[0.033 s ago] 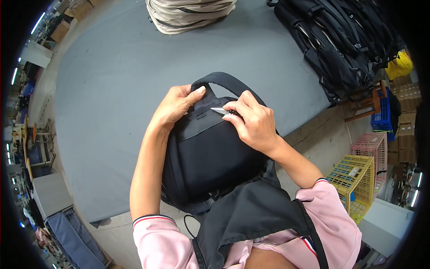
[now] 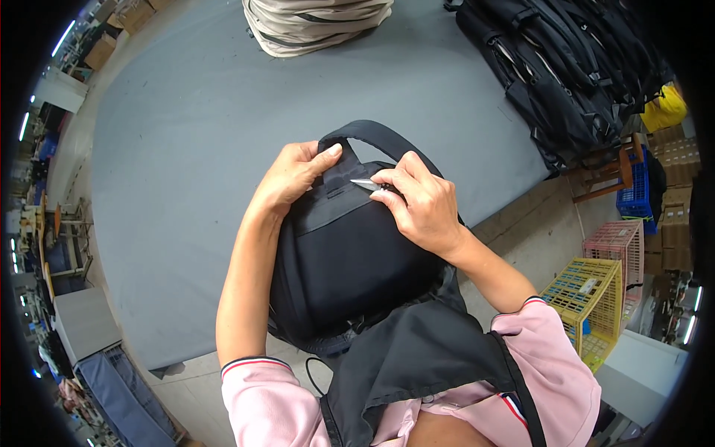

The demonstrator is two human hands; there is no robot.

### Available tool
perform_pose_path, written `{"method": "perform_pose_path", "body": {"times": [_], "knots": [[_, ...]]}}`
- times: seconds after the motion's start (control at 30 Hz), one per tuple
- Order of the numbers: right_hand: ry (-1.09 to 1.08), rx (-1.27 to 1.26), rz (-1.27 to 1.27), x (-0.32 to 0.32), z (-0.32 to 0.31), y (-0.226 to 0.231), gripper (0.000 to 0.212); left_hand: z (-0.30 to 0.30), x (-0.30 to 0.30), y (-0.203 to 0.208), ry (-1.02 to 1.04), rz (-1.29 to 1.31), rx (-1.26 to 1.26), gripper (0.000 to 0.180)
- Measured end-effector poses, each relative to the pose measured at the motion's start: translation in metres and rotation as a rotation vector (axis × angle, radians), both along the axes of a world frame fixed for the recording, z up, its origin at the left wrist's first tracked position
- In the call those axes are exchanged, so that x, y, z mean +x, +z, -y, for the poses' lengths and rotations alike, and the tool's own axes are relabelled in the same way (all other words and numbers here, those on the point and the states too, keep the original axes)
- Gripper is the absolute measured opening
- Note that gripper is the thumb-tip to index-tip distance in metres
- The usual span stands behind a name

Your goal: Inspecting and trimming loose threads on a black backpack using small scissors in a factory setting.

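A black backpack [image 2: 357, 261] leans against my apron at the table's near edge, its top panel facing up. My left hand [image 2: 298, 170] is closed on the bag's top near the base of a wide black strap [image 2: 380, 136], the thumb pressing on the fabric. The strap arches away behind both hands. Between the thumb and fingers of my right hand [image 2: 421, 200] is a pair of small thread snips [image 2: 363, 184]. Their pointed metal blades lie at the seam just below the strap's base, directed left. Most of the snips' body is hidden in my fingers.
A large grey-covered table [image 2: 186, 149] spreads ahead. Stacked beige bags [image 2: 316, 26] sit at its far side, and piled black backpacks [image 2: 558, 74] at the far right. Yellow [image 2: 588, 298] and pink plastic crates [image 2: 622, 238] stand on the floor to the right, near a blue crate [image 2: 634, 194].
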State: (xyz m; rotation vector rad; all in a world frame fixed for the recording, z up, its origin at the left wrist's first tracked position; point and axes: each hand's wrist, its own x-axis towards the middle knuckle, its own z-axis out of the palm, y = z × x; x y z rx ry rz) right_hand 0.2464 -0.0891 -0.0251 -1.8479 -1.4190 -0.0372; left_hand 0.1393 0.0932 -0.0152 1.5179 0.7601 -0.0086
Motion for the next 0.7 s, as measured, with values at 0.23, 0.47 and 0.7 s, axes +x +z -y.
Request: {"method": "perform_pose_path", "body": {"times": [0.23, 0.47, 0.7], "knots": [[-0.153, 0.126, -0.296, 0.019, 0.015, -0.02, 0.032, 0.014, -0.021, -0.01, 0.34, 0.18, 0.857, 0.027], [-0.122, -0.087, -0.381, 0.014, 0.009, -0.035, 0.035, 0.011, -0.023, -0.059, 0.006, 0.044, 1.418, 0.018], [-0.169, 0.116, -0.776, 0.029, 0.047, -0.044, 0.01, -0.041, -0.077, -0.051, 0.947, 0.38, 0.262, 0.038]]}}
